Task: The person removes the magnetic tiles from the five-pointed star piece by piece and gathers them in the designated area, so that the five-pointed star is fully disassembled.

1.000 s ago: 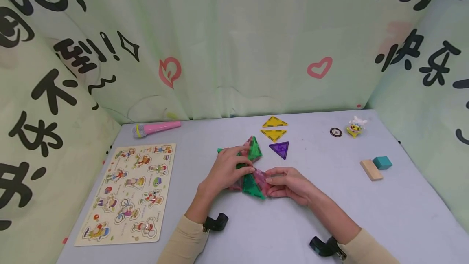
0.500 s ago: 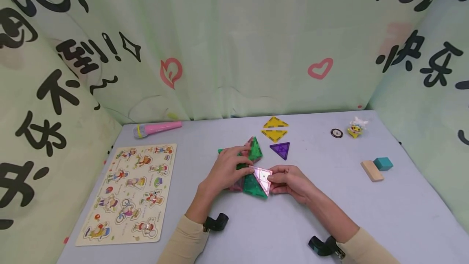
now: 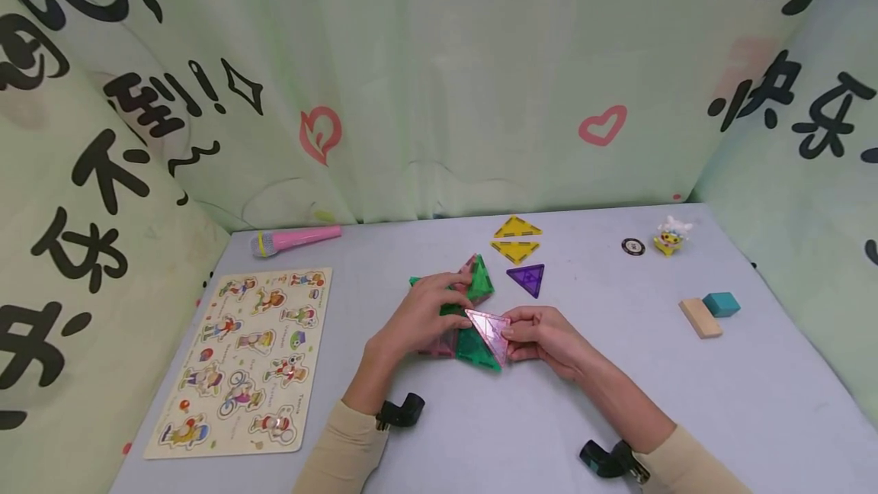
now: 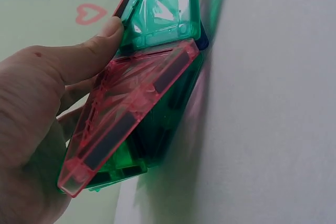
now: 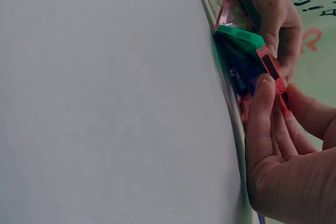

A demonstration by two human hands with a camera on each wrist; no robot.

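Observation:
A structure of see-through green and pink magnetic tiles (image 3: 473,348) stands on the table in front of me. My left hand (image 3: 427,312) grips its left side; in the left wrist view the thumb lies along a green tile (image 4: 160,11) and the fingers go behind a pink tile (image 4: 126,114). From the right, my right hand (image 3: 545,338) pinches a pink triangular magnetic tile (image 3: 490,332) between thumb and fingers. That tile leans over the front green tile, with its upper corner near my left fingertips. A blue part (image 5: 244,69) shows inside the structure in the right wrist view.
Behind the structure lie two yellow triangular tiles (image 3: 517,251) and a purple one (image 3: 527,279). A picture puzzle board (image 3: 236,360) and a pink toy microphone (image 3: 298,239) are at left. At right are wooden blocks (image 3: 701,317), a round black-and-white disc (image 3: 633,246) and a small figurine (image 3: 671,236).
The pink triangular tile in my right hand has tilted, and its face now catches the light. My left hand keeps its hold on the structure, nearly still.

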